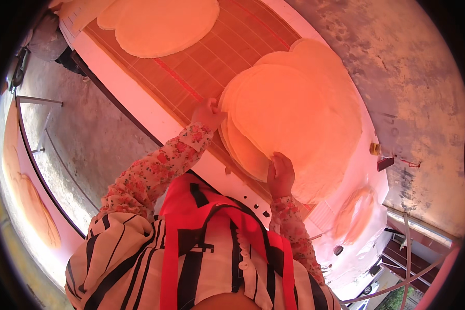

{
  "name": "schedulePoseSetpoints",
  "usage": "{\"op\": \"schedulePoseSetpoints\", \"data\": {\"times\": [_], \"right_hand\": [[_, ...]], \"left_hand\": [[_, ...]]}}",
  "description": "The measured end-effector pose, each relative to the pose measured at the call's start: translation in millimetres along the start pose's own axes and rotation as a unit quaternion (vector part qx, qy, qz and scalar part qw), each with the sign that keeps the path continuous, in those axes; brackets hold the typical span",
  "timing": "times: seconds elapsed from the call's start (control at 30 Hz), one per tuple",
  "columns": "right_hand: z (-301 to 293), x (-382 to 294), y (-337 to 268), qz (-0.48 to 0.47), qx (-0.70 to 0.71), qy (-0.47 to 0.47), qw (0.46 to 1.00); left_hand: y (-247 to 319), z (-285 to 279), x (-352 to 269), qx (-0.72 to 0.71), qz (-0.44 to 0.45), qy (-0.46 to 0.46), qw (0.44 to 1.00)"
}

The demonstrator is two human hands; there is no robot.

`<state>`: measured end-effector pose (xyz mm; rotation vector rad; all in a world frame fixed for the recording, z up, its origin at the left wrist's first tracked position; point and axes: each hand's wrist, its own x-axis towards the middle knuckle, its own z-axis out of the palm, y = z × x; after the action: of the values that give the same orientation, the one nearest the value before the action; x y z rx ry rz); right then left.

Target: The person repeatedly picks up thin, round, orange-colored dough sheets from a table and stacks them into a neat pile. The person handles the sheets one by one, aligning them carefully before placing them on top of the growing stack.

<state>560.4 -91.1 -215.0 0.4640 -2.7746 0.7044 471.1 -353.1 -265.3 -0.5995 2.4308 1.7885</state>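
Several large, thin, round pale sheets (290,112), overlapping in a pile, lie before me on a brown slatted mat (178,85). The material of the sheets cannot be told. My left hand (209,114) pinches the sheets' left edge between thumb and fingers. With bent fingers my right hand (280,174) grips the near edge of an upper sheet, which sits a little apart from the sheets under it. Floral sleeves cover both forearms. More round sheets (166,27) lie at the far end of the mat.
The mat lies on a long white-topped table (139,104). A phone (385,164) and a small yellowish container (375,148) are near its right edge. A stained wall (418,77) runs along the right. Another table with sheets (35,205) stands at left; a person (50,38) is at upper left.
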Motion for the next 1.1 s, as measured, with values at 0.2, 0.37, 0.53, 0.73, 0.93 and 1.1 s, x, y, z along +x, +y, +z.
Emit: {"op": "schedulePoseSetpoints", "data": {"times": [0.2,0.37,0.53,0.73,0.93,1.1], "right_hand": [[1.0,-6.0,-16.4,0.034,-0.001,-0.047,0.998],[5.2,-12.9,-27.9,0.030,-0.036,-0.095,0.994],[2.9,1.1,-38.9,0.036,-0.009,-0.094,0.995],[44.5,74.4,-60.1,0.176,0.208,0.023,0.962],[86.3,119.5,-56.4,0.235,0.203,0.033,0.950],[91.3,127.6,-56.3,0.176,0.114,0.026,0.977]], "left_hand": [[5.4,-3.7,13.5,0.009,-0.001,-0.041,0.999],[3.9,-3.9,23.8,-0.038,-0.007,-0.073,0.997],[8.9,-7.6,29.9,-0.017,0.027,-0.147,0.989],[-0.7,5.5,32.8,-0.130,0.045,-0.195,0.971],[2.2,16.5,30.9,-0.315,-0.088,-0.205,0.923],[1.4,16.4,36.8,-0.294,-0.123,-0.232,0.919]]}}
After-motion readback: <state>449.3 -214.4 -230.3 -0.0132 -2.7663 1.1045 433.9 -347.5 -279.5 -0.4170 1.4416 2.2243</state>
